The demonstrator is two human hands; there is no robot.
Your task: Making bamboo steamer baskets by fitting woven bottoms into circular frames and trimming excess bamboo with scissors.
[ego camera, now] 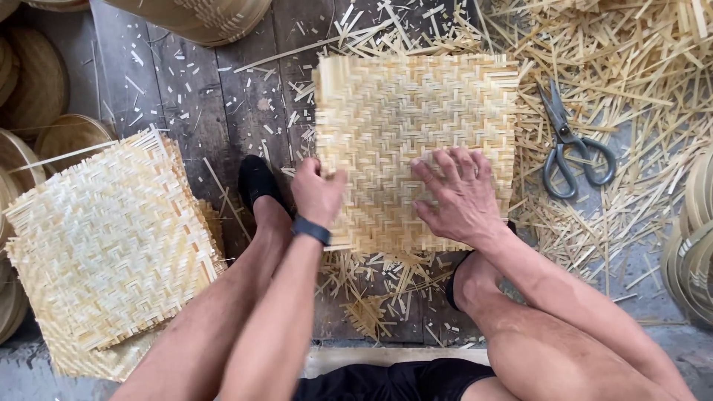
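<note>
Mat (pixel 416 141): square woven panel of pale bamboo strips, lying flat on dark floorboards (pixel 186 96), centre of view, between the 2 feet. Strip ends ragged along all 4 edges.

Left hand (pixel 316 191): at mat's 7 o'clock corner, curled over the left edge, fingers pressed together and apparently gripping the edge; fingertips hidden, so exact pinch cannot be told. Dark wristband (pixel 310 229) on that wrist.

Right hand (pixel 457 197): flat on mat's lower half, about 5 o'clock from mat centre, fingers slightly spread, palm down, pressing the weave.

Outward from mat:
- Scissors (pixel 568 141) at 3 o'clock, on the floor just beside the mat's right edge, blades shut, points toward 12.
- Offcuts (pixel 624 67) heaped from 12 to 4 o'clock; more scattered under the near edge at 6.
- Stack (pixel 104 238) of similar woven mats at 9 o'clock, well apart.
- Round hoops (pixel 691 252) at 4 o'clock; round woven pieces at 10 and 12 o'clock, partly out of view.

Risks, as judged:
- Loose edge strips likely to slip out if the left edge is lifted or bent sharply; weave unbound there.
- Splinters probable from bare fingers sliding along cut ends.
- Scissors lying among litter near bare legs: cut hazard if reached for blind.
- Offcuts underfoot: slipping, or snagging in the weave.
</note>
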